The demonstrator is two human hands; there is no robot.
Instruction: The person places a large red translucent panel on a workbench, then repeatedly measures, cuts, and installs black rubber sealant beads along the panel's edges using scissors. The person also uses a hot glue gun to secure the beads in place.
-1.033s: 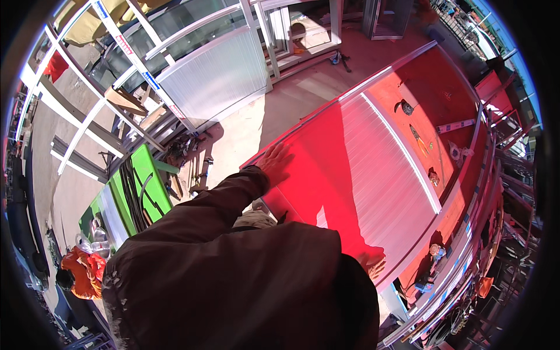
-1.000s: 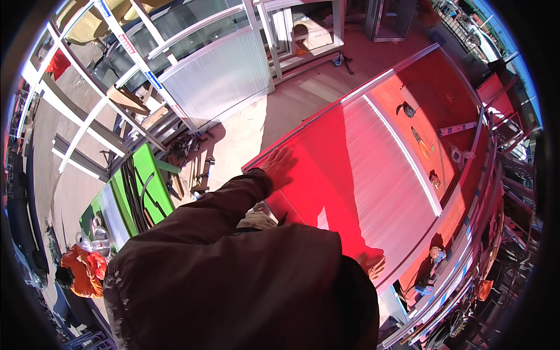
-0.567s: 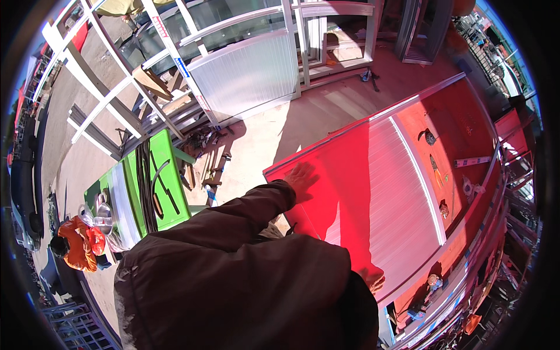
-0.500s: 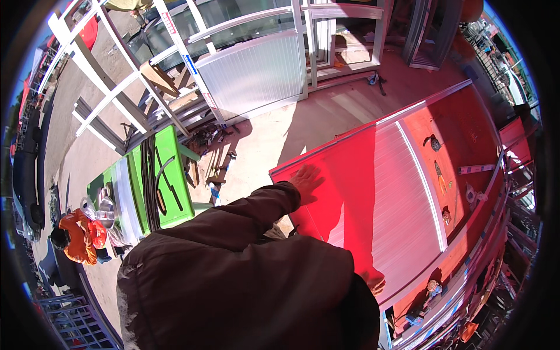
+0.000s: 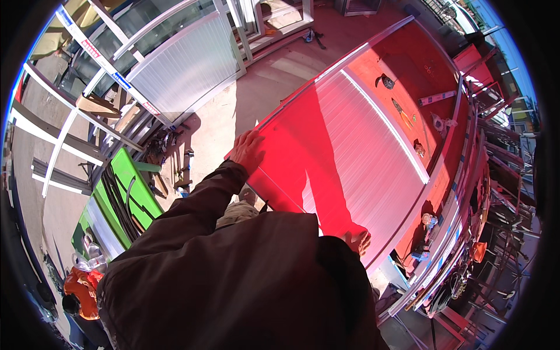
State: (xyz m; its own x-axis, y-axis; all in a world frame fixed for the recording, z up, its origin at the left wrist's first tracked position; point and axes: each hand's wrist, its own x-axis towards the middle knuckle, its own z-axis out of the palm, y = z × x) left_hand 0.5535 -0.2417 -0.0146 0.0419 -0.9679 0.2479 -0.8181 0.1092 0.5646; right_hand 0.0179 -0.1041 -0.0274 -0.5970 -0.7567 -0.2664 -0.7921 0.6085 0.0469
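Note:
A large ribbed panel [image 5: 373, 137], tinted red by the light, lies flat across a workbench with an orange-red top [image 5: 382, 52]. A white metal strip [image 5: 382, 122] runs across it. My left hand [image 5: 248, 150] rests at the panel's near left corner, fingers stretched out over the surface close to the edge. My right hand [image 5: 357, 240] lies at the near right edge of the panel, fingers apart; my dark sleeve hides part of it. Neither hand visibly holds a tool. My shadow falls over the panel's left part.
Beyond the strip lie pliers [image 5: 402, 112] and a dark round object [image 5: 386, 80]. A power tool with a blue base [image 5: 427, 224] sits at the right. At left stands a green table [image 5: 138, 192] with black strips; white frames [image 5: 192, 61] stand behind. Someone in orange [image 5: 81, 294] is at lower left.
My left hand has shifted from flat on the panel to its near left corner. More of my right hand shows. The whole view has turned, so the scene sits further left.

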